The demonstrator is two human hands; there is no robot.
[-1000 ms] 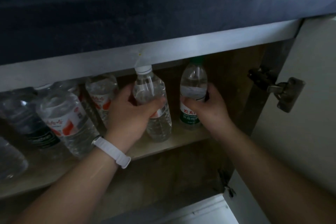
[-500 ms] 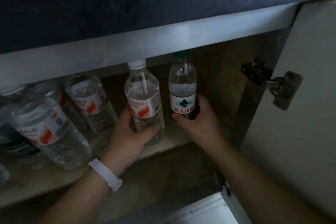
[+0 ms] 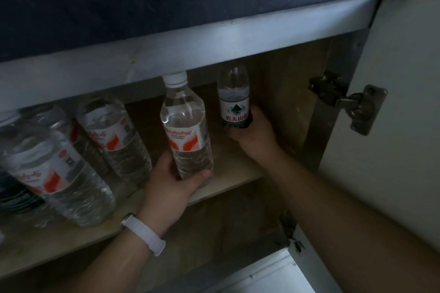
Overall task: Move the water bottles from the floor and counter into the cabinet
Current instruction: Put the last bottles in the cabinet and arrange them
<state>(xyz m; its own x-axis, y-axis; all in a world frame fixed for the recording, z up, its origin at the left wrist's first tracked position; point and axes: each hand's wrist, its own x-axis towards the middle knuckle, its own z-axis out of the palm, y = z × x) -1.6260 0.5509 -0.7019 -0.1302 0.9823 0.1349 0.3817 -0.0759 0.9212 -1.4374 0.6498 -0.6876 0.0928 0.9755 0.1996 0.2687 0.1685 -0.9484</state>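
Two bottles going onto the cabinet shelf (image 3: 228, 173) at once, one per hand. Left hand (image 3: 173, 181) is wrapped round the base of the red-label bottle (image 3: 185, 131), thumb across the near side, fingers behind; low grip presumably so the bottom can be set flat on the board while the cap (image 3: 175, 79) clears the cabinet's top rail (image 3: 214, 54). The bottle looks upright, with its bottom at or just above the shelf's near edge; can't tell if it's touching down. Right hand (image 3: 252, 135) is closed round the lower half of the green-label bottle (image 3: 234, 102), deeper in and to the right, near the side wall. Its base is hidden by the hand, so contact is unclear there too.

Shelf already holds several red-label bottles on the left: one (image 3: 114, 135) just left of the held bottle, a big near one (image 3: 57, 173) at far left, more behind, blurred. Filling left to right looks like the logic, with both new bottles closing out the right end.

Door (image 3: 404, 102) is swung open on the right, hinge (image 3: 352, 104) exposed, well clear of the right arm. White wristband (image 3: 145, 233) on the left wrist.

Judgement: placement nearly done; release next. Risk: the left bottle sits close to the shelf lip and may need a push inward.
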